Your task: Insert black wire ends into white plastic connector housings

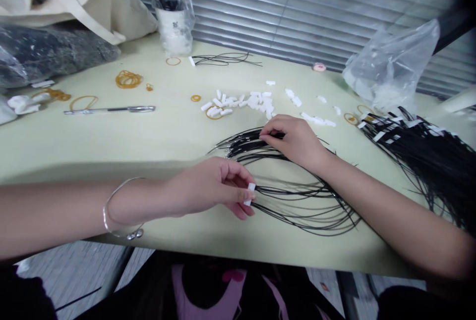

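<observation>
White plastic formed the connector (250,194) pinched in the left hand (226,188), lower centre of the frame. Above it, the right hand (292,139) touched loose black wires (243,148); whether its fingers gripped any was unclear. Crossings there could have snagged, tugging the attached wires (293,192) free.

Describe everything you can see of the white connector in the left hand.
The white connector is a small, plastic-looking block, its long side slightly tilted in view. The left hand pinches it over the table, partly covering its face. Thin black wires leave its right side in two groups.
</observation>
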Demonstrator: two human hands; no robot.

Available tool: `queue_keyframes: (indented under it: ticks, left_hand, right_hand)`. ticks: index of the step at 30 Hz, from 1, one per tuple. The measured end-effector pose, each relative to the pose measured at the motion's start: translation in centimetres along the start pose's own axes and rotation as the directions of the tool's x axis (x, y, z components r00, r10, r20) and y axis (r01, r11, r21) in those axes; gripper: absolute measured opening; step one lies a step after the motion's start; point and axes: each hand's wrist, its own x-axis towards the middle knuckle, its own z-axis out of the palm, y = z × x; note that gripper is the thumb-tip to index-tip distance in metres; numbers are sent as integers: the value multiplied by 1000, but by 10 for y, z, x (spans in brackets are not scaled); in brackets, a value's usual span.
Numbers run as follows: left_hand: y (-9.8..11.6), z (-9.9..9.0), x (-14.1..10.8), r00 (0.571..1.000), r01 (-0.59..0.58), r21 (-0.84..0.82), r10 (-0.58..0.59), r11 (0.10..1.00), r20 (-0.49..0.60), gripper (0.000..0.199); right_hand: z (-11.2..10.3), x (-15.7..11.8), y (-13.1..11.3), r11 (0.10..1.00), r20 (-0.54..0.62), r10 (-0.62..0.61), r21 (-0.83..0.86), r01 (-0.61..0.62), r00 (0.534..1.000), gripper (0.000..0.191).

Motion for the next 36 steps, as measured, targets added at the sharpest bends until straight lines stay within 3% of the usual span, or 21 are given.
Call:
queue_keyframes:
  ticks: [4,8,14,19,25,31,36]
  left_hand:
    - [-1,1,-2,997,-48,-1,48,999,-67,12]
    - [-4,-1,-2,995,-87,-133,79,987,-66,14]
    - [-2,-3,1,993,-97,-283,74,954,-90,12]
    - [-2,-3,0,992,-118,-289,98,950,-83,12]
    - [-3,-4,1,993,-116,-189,109,975,-46,13]
    - [-3,-4,0,996,-93,-67,94,993,8,9]
    - [-3,-3,-3,996,-86,158,78,984,52,10]
  right_hand:
    - [-3,-3,-2,1000,-22,-12,-5,12,1000,6]
    - [-18,-15,-22,998,-67,-20,-64,15,998,6]
    - [-56,-38,-69,977,5,-152,-154,151,988,7]
    - [-68,-37,-66,974,162,-160,-136,183,974,10]
    - [-54,-38,-61,984,282,-107,-110,143,953,21]
    - [-29,-29,-58,991,156,-46,-115,65,987,21]
    - [-1,-17,-40,996,161,-15,-79,28,987,10]
